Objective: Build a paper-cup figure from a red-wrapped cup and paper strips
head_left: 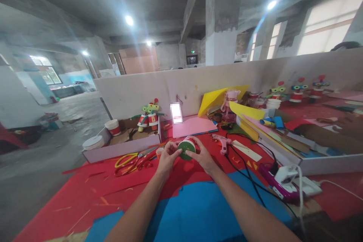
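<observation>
A round paper cup (191,140), white and red at its side, is held between my two hands with a flat green disc (186,149) on the end that faces me. My left hand (169,155) grips it from the left, its thumb pressing the disc's edge. From the right, my right hand (202,155) closes on it, thumb also on the green face. The fingers behind the cup are partly hidden. Just left of my left hand lie scissors with yellow handles (124,160) and a red-handled pair (136,166). A pink glue gun (224,143) rests to the right.
Blue sheets (198,208) and red paper (70,196) cover the table. Cables run to a purple power strip (278,185) at right. A white box (121,149) stands left, near cup figures (148,118). Another box (326,163) is right, with a co-worker's arm (320,136) beyond.
</observation>
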A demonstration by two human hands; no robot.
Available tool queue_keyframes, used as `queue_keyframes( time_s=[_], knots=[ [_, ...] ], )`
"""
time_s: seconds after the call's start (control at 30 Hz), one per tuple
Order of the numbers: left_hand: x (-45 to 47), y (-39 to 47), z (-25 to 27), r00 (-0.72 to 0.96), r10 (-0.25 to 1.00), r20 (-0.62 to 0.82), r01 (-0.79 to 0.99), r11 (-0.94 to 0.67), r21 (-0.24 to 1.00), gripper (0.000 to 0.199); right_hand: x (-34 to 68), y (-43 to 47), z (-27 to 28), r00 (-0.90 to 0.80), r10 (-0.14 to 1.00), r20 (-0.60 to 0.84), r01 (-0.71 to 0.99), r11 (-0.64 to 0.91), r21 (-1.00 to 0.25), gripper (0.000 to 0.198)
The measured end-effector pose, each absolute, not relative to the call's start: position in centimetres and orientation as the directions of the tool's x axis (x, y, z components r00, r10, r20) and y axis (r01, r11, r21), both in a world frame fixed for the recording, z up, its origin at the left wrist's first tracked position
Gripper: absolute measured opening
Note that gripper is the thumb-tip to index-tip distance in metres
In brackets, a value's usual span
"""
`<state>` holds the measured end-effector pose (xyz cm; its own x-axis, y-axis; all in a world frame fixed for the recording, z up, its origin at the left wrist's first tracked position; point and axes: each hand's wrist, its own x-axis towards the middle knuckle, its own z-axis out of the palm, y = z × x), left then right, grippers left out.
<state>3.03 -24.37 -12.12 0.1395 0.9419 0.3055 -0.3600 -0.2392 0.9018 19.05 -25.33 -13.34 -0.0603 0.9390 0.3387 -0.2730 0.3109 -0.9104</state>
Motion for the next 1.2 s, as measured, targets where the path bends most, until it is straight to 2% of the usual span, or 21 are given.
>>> queue_keyframes(
  time_s=[0.07,0.2,0.3,0.43,0.63,0.8,0.93,1.07,1.13,1.2],
  knots=[
    [2.9,-24.5,-12.0,0.180,0.940,0.290,-0.350,-0.214,0.912,0.031,19.3,-25.3,-13.2,-0.086,0.936,0.340,-0.280,0.305,-0.910,0.057],
    [2.5,-25.2,-11.7,0.368,0.900,0.235,-0.324,-0.113,0.939,0.069,19.5,-25.5,-12.9,-0.137,0.927,0.348,-0.274,0.302,-0.913,0.052],
    [2.4,-25.5,-11.5,0.425,0.877,0.223,-0.264,-0.116,0.958,0.080,19.3,-25.7,-12.9,-0.161,0.925,0.344,-0.265,0.295,-0.918,0.050],
    [2.6,-24.9,-11.9,0.313,0.917,0.246,-0.153,-0.207,0.966,0.071,19.0,-25.4,-13.3,-0.081,0.943,0.324,-0.235,0.298,-0.925,0.054],
    [2.9,-23.9,-13.1,0.135,0.942,0.306,-0.010,-0.307,0.952,0.059,19.1,-24.4,-14.3,0.069,0.916,0.396,-0.058,0.400,-0.915,0.063],
    [3.0,-24.2,-12.6,0.130,0.958,0.254,-0.034,-0.252,0.967,0.058,19.4,-24.1,-14.6,0.150,0.892,0.427,0.103,0.416,-0.904,0.065],
    [3.2,-24.6,-12.5,0.098,0.972,0.212,-0.134,-0.199,0.971,0.047,19.6,-24.3,-14.5,0.146,0.889,0.434,0.175,0.409,-0.896,0.066],
    [3.3,-24.7,-12.6,0.142,0.984,0.105,-0.276,-0.062,0.959,0.044,19.5,-24.0,-14.8,0.131,0.897,0.421,0.103,0.410,-0.906,0.062],
    [3.1,-24.7,-12.3,0.172,0.982,0.073,-0.266,-0.025,0.964,0.040,19.5,-23.8,-14.9,0.139,0.919,0.370,-0.010,0.375,-0.927,0.062],
    [2.7,-24.6,-11.7,0.156,0.983,0.095,-0.219,-0.059,0.974,0.036,19.4,-23.6,-14.9,0.153,0.952,0.265,-0.153,0.288,-0.945,0.064]
  ],
)
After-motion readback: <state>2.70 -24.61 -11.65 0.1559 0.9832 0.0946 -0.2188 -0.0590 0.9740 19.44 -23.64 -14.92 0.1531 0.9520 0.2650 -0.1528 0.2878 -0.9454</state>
